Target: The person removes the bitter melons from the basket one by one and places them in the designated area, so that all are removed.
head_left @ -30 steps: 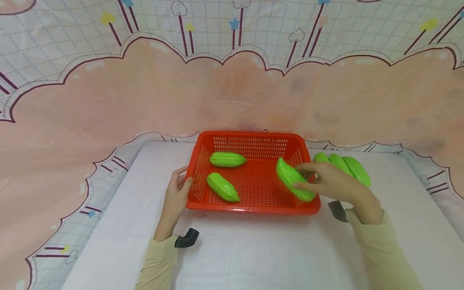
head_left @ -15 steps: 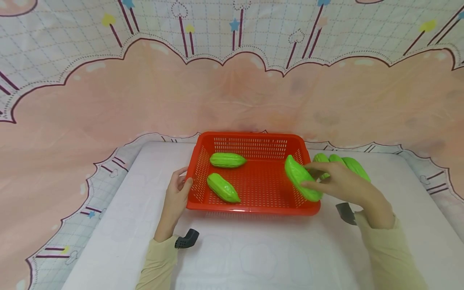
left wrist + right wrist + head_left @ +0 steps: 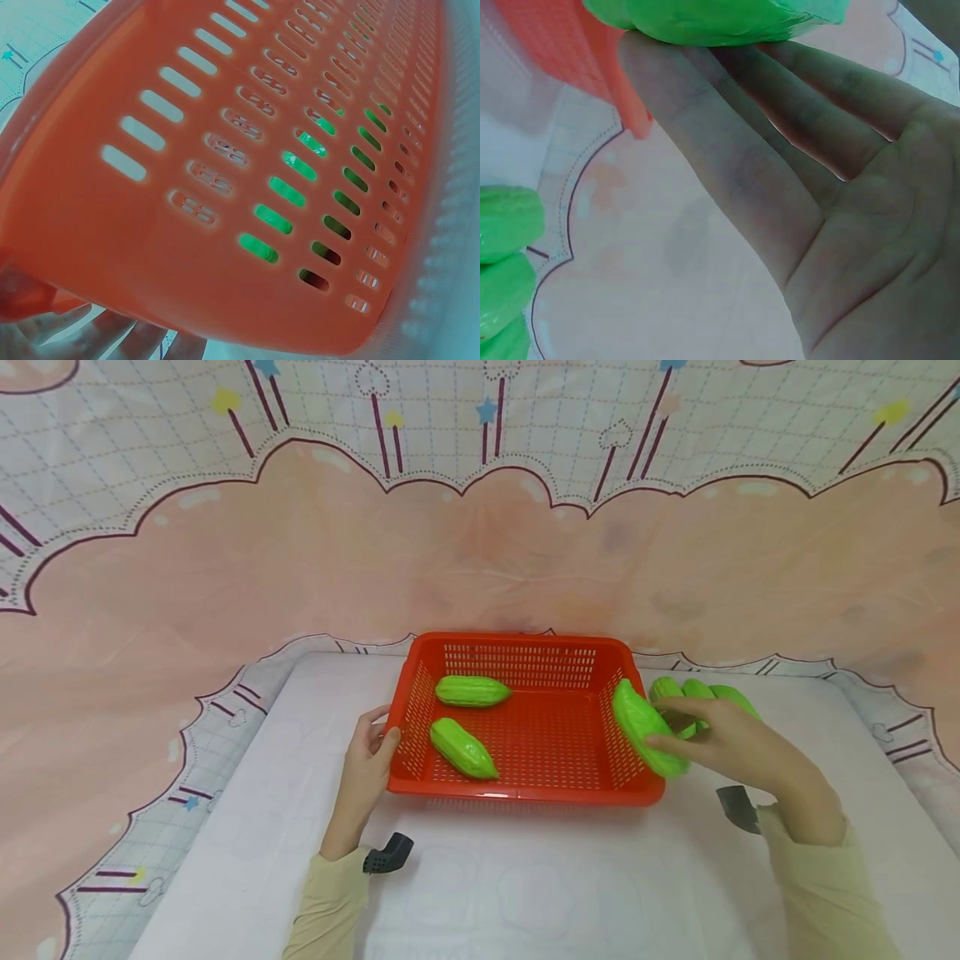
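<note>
My right hand (image 3: 720, 735) pinches a green bitter melon (image 3: 643, 731) between thumb and fingers, above the right rim of the red plastic basket (image 3: 525, 795). In the right wrist view the bitter melon (image 3: 720, 21) sits at the fingertips, away from the palm. My left hand (image 3: 369, 768) grips the basket's left rim, thumb towards the inside; the left wrist view has the basket's slotted wall (image 3: 165, 247) close up, with fingers (image 3: 135, 341) under the rim. Inside the basket lie two more bitter melons, one at the back (image 3: 471, 691) and one nearer (image 3: 462, 748).
Several bitter melons (image 3: 697, 689) lie side by side on the white table (image 3: 517, 893), right of the basket and partly behind my right hand. A patterned cloth (image 3: 480, 560) hangs behind the table. Each wrist carries a small black device (image 3: 388, 853).
My right hand has moved to the right with the bitter melon, from over the basket's inside to over its right rim. The left hand and basket have stayed put.
</note>
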